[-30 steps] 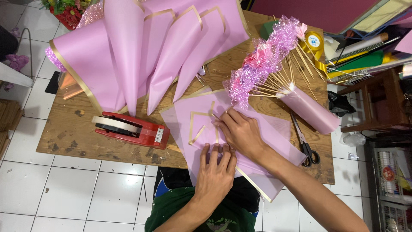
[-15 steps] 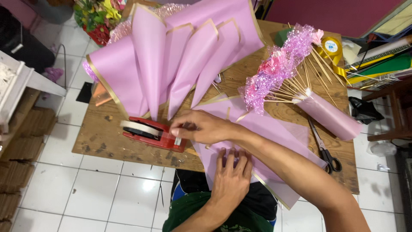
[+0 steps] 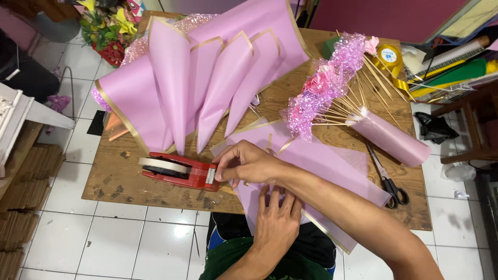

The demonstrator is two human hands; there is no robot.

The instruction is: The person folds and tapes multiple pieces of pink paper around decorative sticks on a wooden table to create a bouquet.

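Presently: right hand [image 3: 244,165] pinches the tape end at the red desktop tape dispenser [image 3: 179,171], nine o'clock on the wooden table [image 3: 124,176]. Left hand [image 3: 277,218], flat and open at six o'clock, pins the lilac gold-edged wrapping sheet [image 3: 316,161], apparently against sliding.

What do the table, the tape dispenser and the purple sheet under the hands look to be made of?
Table: bare wood, matt, with visible grain and dark stains. Tape dispenser: likely glossy red plastic, holding a pale roll. Purple sheet: smooth, faintly see-through wrapping film or paper with gold edging; which one is unclear.
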